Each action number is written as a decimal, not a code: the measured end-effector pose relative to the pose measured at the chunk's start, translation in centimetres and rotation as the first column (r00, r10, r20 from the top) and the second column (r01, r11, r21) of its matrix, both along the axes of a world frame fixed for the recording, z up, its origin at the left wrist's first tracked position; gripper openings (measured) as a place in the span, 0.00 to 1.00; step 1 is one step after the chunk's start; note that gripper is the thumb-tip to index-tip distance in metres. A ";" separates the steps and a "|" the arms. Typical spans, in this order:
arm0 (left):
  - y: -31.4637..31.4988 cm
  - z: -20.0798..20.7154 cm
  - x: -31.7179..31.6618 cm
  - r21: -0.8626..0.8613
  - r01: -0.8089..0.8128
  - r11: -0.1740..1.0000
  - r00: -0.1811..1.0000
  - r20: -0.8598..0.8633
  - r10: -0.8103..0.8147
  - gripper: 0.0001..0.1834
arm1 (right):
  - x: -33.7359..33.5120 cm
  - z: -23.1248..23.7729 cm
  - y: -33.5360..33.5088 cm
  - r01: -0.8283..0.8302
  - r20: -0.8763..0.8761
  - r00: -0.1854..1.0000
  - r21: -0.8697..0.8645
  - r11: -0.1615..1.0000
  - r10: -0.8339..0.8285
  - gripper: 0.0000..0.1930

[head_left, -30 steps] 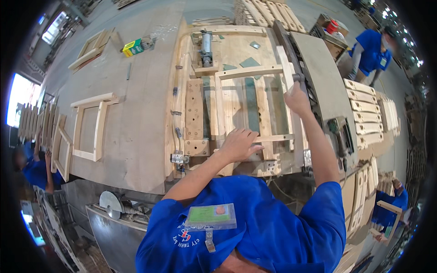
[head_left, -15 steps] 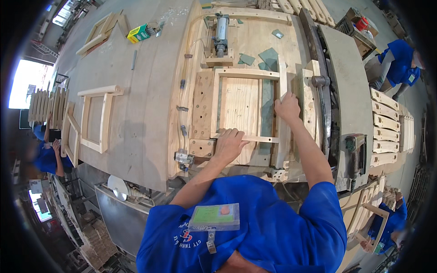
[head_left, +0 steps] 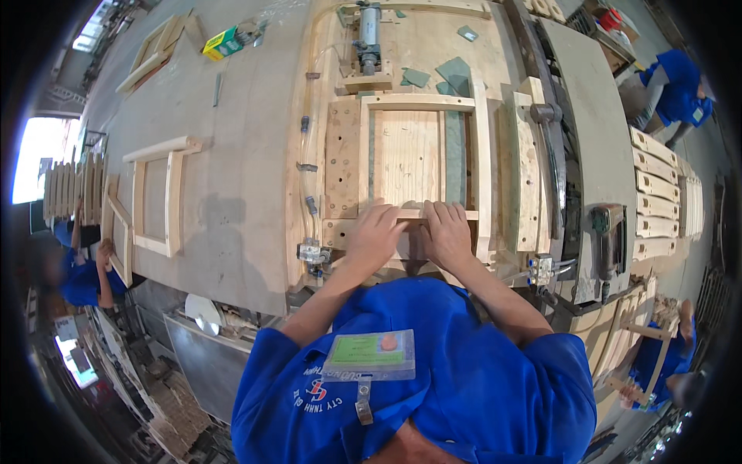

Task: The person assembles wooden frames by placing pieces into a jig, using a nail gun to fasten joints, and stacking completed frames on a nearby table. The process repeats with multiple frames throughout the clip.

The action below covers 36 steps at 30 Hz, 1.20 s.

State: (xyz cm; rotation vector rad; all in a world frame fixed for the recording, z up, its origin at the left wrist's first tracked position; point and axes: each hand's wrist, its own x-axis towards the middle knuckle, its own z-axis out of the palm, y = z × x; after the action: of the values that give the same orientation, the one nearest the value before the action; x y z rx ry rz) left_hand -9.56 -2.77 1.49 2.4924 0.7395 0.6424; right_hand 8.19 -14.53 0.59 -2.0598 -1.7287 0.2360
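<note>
A pale rectangular wooden frame [head_left: 418, 102] lies in a wooden jig [head_left: 340, 158] on the bench. My left hand [head_left: 375, 236] has its fingers curled over the frame's near rail, toward its left end. Close beside it, my right hand [head_left: 448, 234] grips the same rail nearer the right end, thumb toward me. Along the right side of the frame runs a longer wooden side piece [head_left: 481, 155], which extends past the far and near rails. My palms hide part of the jig's near edge.
An air cylinder [head_left: 369, 35] stands beyond the frame, with green scraps [head_left: 454, 74] nearby. A clamp bar [head_left: 546, 114] lies right, past a drilled block [head_left: 529, 170]. A nail gun [head_left: 609, 240] rests farther right. Another frame [head_left: 175, 203] is at left. Co-workers are at both sides.
My right hand has left the right side piece and come down onto the near rail beside my left hand. The side piece now sits against the rail ends.
</note>
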 end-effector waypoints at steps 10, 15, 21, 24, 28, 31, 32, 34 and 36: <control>2.1 3.1 2.5 0.118 0.010 0.993 0.964 0.264 -0.041 0.12 | -0.3 -0.3 -0.7 0.046 0.072 0.996 0.004 0.999 -0.046 0.34; 3.1 -2.0 7.6 -0.088 0.060 0.994 0.985 0.166 -0.045 0.07 | 1.3 5.2 -6.8 0.298 -0.072 0.954 0.074 0.952 -0.292 0.29; 2.7 -2.4 9.4 -0.192 0.018 0.981 0.989 -0.140 -0.046 0.14 | 6.6 4.7 -22.5 0.800 0.177 0.508 0.268 0.537 -0.843 0.28; 3.3 -2.4 9.9 -0.191 0.042 0.981 0.975 -0.206 -0.082 0.16 | 8.4 3.9 -19.4 0.725 0.216 0.560 0.338 0.600 -0.800 0.28; 3.1 -2.4 9.5 -0.197 -0.017 0.980 0.956 -0.291 -0.041 0.18 | 11.0 6.3 -13.4 0.674 0.183 0.659 0.287 0.681 -0.730 0.25; 3.1 -2.0 9.5 -0.213 -0.036 0.976 0.953 -0.301 -0.030 0.18 | 13.5 6.0 -8.8 0.635 0.096 0.746 0.194 0.748 -0.659 0.22; 3.1 -2.0 9.5 -0.227 -0.042 0.973 0.953 -0.301 -0.029 0.18 | 14.4 5.6 -7.0 0.659 0.134 0.732 0.110 0.744 -0.668 0.23; 3.1 -2.0 9.3 -0.220 -0.048 0.974 0.949 -0.314 -0.024 0.18 | 15.9 4.2 -3.4 0.684 0.234 0.711 -0.008 0.730 -0.663 0.23; 3.1 -1.9 9.4 -0.218 -0.056 0.974 0.948 -0.316 -0.017 0.18 | 17.5 2.4 -1.0 0.704 0.260 0.690 -0.025 0.710 -0.675 0.23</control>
State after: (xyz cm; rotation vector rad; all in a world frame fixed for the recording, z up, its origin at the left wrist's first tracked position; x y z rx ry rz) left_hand -0.14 0.38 -0.42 2.4031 0.8990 0.1494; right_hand 25.68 -15.56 2.98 -2.7585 -0.9193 -0.1537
